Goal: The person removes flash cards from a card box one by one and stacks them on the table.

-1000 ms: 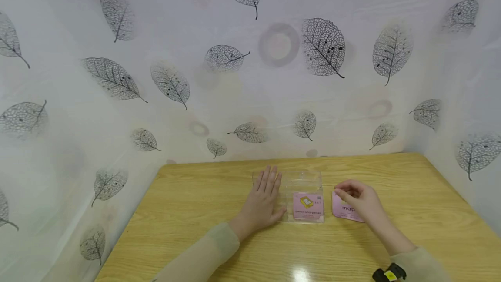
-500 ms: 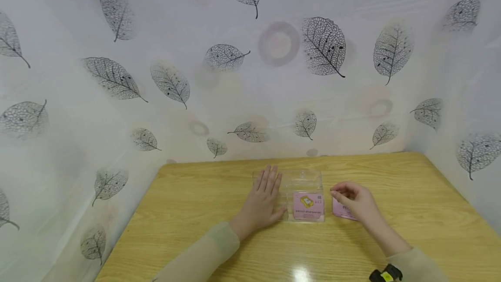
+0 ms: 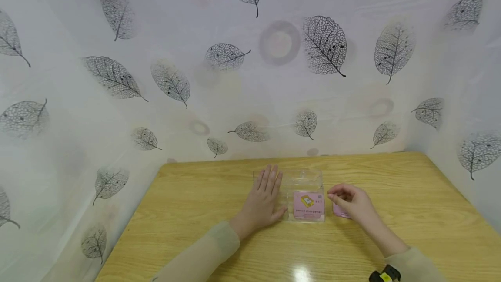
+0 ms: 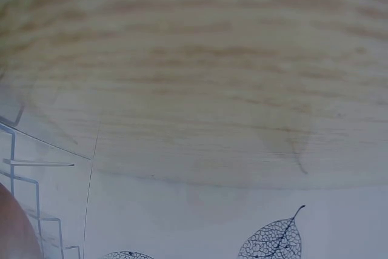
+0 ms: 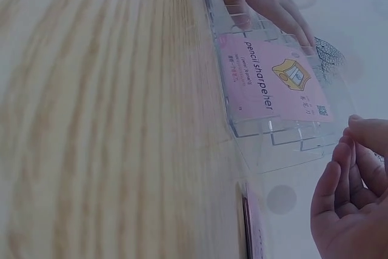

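My left hand [image 3: 260,206] lies with straight fingers over the left part of a clear stepped plastic stand [image 3: 303,182]. A pink pencil sharpener card [image 3: 309,207] stands at the front right of that stand. To its right, my right hand [image 3: 354,201] has its thumb tip against curled fingertips, close beside the stand's right edge; nothing shows between them. Below this hand lies another pink card [image 3: 341,211], mostly covered by it. The right wrist view shows that card as a thin stack [image 5: 253,228] edge-on.
A wooden table [image 3: 195,186] holds everything. Behind it and at both sides hangs a pale sheet [image 3: 235,90] printed with dark leaves. Lamp glare lies near the table's front. A black strap [image 3: 385,274] is on the right wrist.
My right hand has shifted a little left toward the stand, covering more of the map card, whose word is now hidden. The left hand and stand stay in place.
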`<action>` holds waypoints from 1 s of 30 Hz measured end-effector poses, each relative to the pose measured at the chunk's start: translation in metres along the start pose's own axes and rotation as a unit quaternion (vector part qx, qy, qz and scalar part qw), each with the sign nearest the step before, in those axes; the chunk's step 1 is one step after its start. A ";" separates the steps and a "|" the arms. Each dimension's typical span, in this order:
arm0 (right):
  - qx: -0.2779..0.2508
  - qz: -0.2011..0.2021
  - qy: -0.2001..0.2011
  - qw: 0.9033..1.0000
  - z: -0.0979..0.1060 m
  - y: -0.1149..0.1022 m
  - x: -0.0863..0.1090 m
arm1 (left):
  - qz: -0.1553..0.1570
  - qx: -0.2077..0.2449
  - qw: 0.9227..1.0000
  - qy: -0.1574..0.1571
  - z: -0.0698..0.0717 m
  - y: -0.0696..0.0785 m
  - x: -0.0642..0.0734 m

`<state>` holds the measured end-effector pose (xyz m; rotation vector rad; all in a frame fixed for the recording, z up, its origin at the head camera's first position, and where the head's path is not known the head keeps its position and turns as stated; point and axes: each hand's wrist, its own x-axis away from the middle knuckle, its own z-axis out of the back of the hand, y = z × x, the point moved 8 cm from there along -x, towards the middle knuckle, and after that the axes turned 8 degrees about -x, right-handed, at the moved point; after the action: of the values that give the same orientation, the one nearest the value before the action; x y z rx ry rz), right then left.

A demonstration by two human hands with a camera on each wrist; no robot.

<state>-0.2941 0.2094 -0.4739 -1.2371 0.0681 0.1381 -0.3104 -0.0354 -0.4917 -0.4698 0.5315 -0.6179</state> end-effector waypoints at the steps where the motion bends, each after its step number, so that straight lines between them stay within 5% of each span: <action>1: -0.001 0.002 -0.001 1.000 -0.001 0.000 0.000 | 0.000 -0.001 1.000 0.001 0.000 0.000 0.000; 30: -0.006 -0.013 -0.024 1.000 -0.012 0.011 -0.003 | 0.000 -0.014 1.000 0.001 -0.001 0.000 0.000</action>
<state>-0.2989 0.2019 -0.4880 -1.2449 0.0096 0.1459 -0.3109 -0.0355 -0.4927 -0.4948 0.5423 -0.6109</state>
